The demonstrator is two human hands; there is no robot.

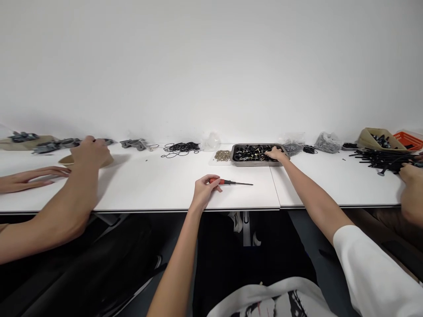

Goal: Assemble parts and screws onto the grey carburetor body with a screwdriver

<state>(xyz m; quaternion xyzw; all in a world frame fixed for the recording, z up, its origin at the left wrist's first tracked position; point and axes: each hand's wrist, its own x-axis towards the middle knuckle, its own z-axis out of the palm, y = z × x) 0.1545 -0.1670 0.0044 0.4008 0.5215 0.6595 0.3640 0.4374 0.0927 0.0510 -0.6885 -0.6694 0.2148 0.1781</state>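
My left hand [205, 190] rests near the table's front edge, its fingers closed round the red and black handle of a screwdriver [228, 182]. The thin shaft points right, lying low over the white tabletop. My right hand [276, 154] reaches into the right side of a metal tray [256, 164] full of small black parts [251, 152]. Its fingertips are down among those parts, and what they touch is too small to make out. Left of the tray is a heap of small brass-coloured pieces [222, 155].
Black rubber rings [181, 148] and a clear bag [210, 142] lie left of the tray. Bagged parts [327, 142] stand to its right. A co-worker's arm [82, 176] crosses the table at left over a beige bowl [66, 160]; another person's hand [411, 180] is beside black rods [380, 159] at right.
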